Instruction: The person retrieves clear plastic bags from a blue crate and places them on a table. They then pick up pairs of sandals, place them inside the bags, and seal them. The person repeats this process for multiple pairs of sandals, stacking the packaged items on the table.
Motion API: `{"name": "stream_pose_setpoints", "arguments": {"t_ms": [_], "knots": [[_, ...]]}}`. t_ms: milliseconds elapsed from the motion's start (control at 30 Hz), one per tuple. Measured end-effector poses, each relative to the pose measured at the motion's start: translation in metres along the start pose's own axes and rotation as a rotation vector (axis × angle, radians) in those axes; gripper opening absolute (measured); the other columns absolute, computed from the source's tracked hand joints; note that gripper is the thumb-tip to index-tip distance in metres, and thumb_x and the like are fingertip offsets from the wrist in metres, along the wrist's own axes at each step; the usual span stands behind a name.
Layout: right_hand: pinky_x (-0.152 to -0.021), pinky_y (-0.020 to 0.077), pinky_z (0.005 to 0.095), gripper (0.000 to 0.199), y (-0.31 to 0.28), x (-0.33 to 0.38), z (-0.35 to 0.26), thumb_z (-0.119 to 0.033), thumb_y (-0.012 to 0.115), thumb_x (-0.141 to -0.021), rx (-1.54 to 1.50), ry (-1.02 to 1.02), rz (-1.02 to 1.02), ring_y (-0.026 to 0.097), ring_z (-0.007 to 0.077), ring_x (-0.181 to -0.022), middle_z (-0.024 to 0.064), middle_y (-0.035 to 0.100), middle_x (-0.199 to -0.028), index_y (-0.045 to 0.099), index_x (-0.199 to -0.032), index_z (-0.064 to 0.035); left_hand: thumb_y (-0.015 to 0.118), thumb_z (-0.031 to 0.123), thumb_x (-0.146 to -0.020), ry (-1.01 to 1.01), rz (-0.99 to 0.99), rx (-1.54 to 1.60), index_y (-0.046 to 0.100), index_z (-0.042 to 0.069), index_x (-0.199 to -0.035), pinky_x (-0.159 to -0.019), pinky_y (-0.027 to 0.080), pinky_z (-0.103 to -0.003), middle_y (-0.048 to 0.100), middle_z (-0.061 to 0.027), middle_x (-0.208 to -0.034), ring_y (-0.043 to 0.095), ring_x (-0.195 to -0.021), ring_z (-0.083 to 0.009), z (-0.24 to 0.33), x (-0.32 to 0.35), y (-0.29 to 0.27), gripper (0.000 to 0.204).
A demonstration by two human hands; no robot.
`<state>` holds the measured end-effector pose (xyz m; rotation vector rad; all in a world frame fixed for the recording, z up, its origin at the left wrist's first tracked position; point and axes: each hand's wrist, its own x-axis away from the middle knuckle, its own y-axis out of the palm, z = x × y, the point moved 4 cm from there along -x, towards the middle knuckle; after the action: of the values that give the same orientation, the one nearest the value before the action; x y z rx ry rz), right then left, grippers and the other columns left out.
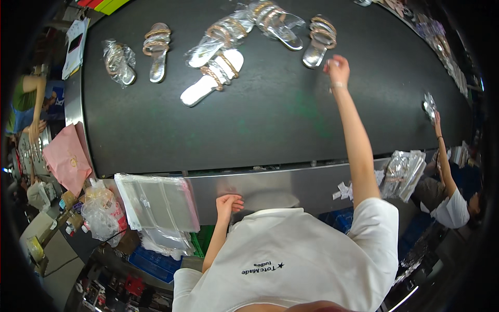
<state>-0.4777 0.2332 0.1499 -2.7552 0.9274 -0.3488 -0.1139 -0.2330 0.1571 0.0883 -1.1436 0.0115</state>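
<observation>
My right hand (337,70) stretches far out over the black conveyor belt (260,119), its fingers curled beside a silver sandal with gold straps (318,41). Something small and pale may be pinched in it; I cannot tell. My left hand (228,202) is a loose fist resting against the steel edge (291,182) of the belt, holding nothing. More sandals lie at the belt's far side: a white pair (213,77), one bare silver sandal (156,49), and several in clear bags (118,62) (275,22).
A stack of clear plastic bags (156,200) lies left of my left hand, with a pink bag (65,156) further left. At the right a co-worker (452,203) holds a bagged item (429,106) on the belt. Shiny bags (403,174) are piled nearby.
</observation>
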Motion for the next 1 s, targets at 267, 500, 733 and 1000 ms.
{"name": "stream_pose_setpoints", "arguments": {"t_ms": [267, 500, 733, 1000], "knots": [[-0.089, 0.0415, 0.0402, 0.054, 0.14, -0.06, -0.043, -0.05, 0.062, -0.071, 0.87, -0.142, 0.059, 0.057, 0.0288, -0.101, 0.0148, 0.06, -0.106, 0.061, -0.107, -0.01, 0.053, 0.015, -0.083, -0.072, 0.035, 0.06, 0.067, 0.0, -0.084, -0.047, 0.047, -0.023, 0.067, -0.0101, -0.073, 0.064, -0.055, -0.0158, -0.005, 0.002, -0.004, 0.021], [-0.07, 0.0441, 0.0331, 0.026, 0.109, -0.048, 0.013, -0.028, 0.06, -0.083, 0.234, -0.289, -0.065, 0.058, 0.02, -0.074, 0.0089, 0.064, -0.081, 0.065, -0.088, -0.0035, 0.055, 0.018, -0.079, -0.014, -0.03, 0.049, 0.067, 0.002, -0.082, -0.046, 0.047, -0.025, 0.067, -0.0089, -0.072, 0.063, -0.053, -0.0172, 0.004, 0.001, -0.011, 0.02], [-0.07, 0.0419, 0.0243, 0.009, 0.064, 0.202, -0.064, -0.011, 0.056, -0.087, -0.451, -0.002, -0.63, 0.052, 0.0075, -0.077, -0.0014, 0.057, -0.085, 0.058, -0.092, -0.0046, 0.055, 0.04, -0.085, 0.062, -0.105, 0.213, 0.062, 0.005, -0.103, -0.067, 0.052, -0.031, 0.065, -0.0112, -0.098, 0.065, -0.078, -0.0193, -0.011, 0.006, -0.001, 0.04], [-0.061, 0.0338, 0.02, 0.002, -0.032, 0.397, -0.055, -0.007, 0.057, -0.086, -0.438, 0.035, -0.636, 0.042, 0.0051, -0.065, -0.0026, 0.051, -0.076, 0.056, -0.086, -0.0054, 0.05, 0.052, -0.087, 0.211, -0.514, 0.728, 0.043, 0.008, -0.129, -0.088, 0.046, -0.04, 0.051, -0.0112, -0.123, 0.056, -0.105, -0.0235, 0.04, 0.057, 0.07, 0.061]]}}
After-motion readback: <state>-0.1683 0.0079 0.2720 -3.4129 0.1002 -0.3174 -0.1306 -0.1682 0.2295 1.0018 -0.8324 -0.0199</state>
